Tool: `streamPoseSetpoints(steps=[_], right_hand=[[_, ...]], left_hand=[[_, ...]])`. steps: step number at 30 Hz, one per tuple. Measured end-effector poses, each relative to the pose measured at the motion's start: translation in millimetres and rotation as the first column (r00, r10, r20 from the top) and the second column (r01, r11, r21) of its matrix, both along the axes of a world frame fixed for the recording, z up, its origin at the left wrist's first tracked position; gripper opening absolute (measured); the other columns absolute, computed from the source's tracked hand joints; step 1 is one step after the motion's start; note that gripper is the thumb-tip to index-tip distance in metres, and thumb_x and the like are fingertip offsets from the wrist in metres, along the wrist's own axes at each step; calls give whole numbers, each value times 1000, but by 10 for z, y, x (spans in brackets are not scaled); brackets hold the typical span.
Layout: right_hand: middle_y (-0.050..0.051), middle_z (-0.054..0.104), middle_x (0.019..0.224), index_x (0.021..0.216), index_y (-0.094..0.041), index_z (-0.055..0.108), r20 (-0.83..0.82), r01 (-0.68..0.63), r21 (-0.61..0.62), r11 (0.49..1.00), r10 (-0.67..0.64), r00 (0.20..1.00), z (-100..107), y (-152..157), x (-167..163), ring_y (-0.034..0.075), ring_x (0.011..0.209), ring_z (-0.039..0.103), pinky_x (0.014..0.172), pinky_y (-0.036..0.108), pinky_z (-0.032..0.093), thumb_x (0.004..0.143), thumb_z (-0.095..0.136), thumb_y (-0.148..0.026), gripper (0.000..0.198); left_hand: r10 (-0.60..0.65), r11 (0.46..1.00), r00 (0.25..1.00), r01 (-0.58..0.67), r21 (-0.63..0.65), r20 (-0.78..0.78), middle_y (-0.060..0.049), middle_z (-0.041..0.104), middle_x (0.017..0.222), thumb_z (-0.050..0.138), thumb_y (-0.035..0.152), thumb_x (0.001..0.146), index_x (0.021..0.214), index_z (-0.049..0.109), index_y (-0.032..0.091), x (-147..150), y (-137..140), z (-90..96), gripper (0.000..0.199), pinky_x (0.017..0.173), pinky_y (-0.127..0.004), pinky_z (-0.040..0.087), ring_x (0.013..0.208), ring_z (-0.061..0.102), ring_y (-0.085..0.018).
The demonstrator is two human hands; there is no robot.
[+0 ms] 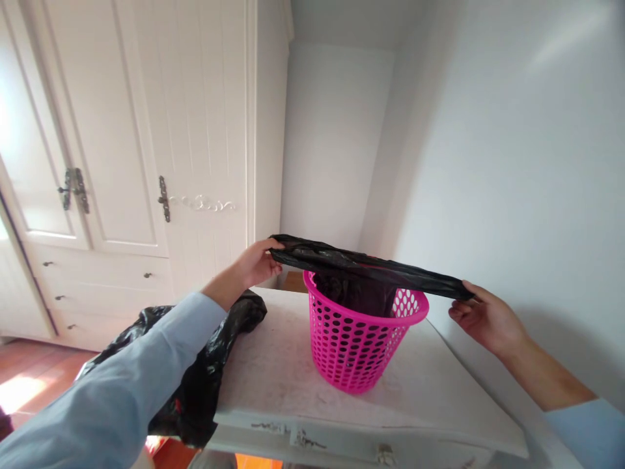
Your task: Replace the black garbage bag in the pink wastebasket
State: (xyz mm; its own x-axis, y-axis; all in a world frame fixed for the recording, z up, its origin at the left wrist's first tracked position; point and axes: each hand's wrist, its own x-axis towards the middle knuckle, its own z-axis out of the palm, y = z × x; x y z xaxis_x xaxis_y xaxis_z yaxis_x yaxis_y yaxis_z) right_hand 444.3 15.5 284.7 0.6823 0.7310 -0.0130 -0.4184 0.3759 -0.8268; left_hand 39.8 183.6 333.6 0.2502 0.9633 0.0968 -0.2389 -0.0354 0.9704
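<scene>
A black plastic bag [359, 264] is stretched sideways above a pink perforated basket [354, 339], and its lower part hangs down inside. My left hand [258, 262] pinches the left end of the bag's mouth, to the left of the basket's rim. The right end is pinched by my right hand [491, 319], out past the rim on the right and a little lower. Neither hand touches the basket. The basket stands upright on a white table [273, 365].
More black plastic [202, 371] drapes over the table's left edge, under my left forearm. A white wardrobe [205, 130] with dark handles stands behind on the left. A pale wall [512, 163] runs along the right side. Reddish wooden floor [43, 371] shows at lower left.
</scene>
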Motion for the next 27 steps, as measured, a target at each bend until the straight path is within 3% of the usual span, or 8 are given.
streamPoseSetpoints(steps=[3,6,8,13,18,20,24,27], right_hand=[[-2,54,51,72,-20,63,-55,-35,82,996,39,998,93,-97,-26,10,41,49,38,23,54,70,70,-14,10],[1,65,60,78,-20,68,-50,-56,180,982,66,997,119,-171,-66,12,52,61,47,23,61,67,71,-13,14],[0,69,66,82,-19,70,-40,-84,215,973,94,995,84,-194,-79,13,59,65,52,23,63,64,74,-11,21],[-3,68,62,75,-19,68,-24,-97,234,967,105,994,-73,-178,18,10,54,61,51,21,62,56,88,-15,28],[-5,67,61,71,-20,67,19,-81,181,980,79,997,-159,-150,136,8,50,59,45,19,58,36,102,-22,49],[-5,68,63,72,-22,68,62,-87,175,981,77,995,-169,-149,130,10,52,61,46,21,59,31,104,-28,55],[-8,73,76,79,-27,71,170,-106,235,966,67,983,-254,-131,92,10,67,67,60,21,64,35,104,-41,57],[-12,76,89,84,-31,72,188,-128,236,963,84,979,-439,-78,81,9,80,69,68,19,63,42,102,-47,54]], left_hand=[[-157,984,921,178,-27,358,-8,68,74,62,15,76,79,70,10,-122,-124,-72,10,61,-25,57,66,63,-14],[-218,975,836,210,73,504,-10,75,86,63,6,75,86,73,8,-190,-180,-221,15,78,-25,63,80,70,-15],[-239,971,854,216,104,461,-10,77,91,66,3,77,90,74,8,-213,-208,-328,17,83,-23,63,83,72,-14],[-241,966,969,246,-75,61,-9,76,79,83,16,78,86,74,8,-282,-280,-506,14,63,-22,63,68,73,-15],[-147,989,988,148,-20,39,0,65,64,88,23,73,75,72,11,-380,-269,-527,20,47,-18,50,49,58,-6],[-98,995,994,97,14,46,0,67,70,91,24,68,84,74,13,-379,-250,-543,26,50,-19,48,55,59,-7],[-4,996,999,-1,92,44,-5,74,101,98,25,56,108,73,19,-250,-229,-709,58,69,-27,47,84,67,-15],[-51,988,993,35,150,102,-9,73,119,98,38,55,110,75,21,-107,-200,-874,62,87,-31,45,108,64,-22]])
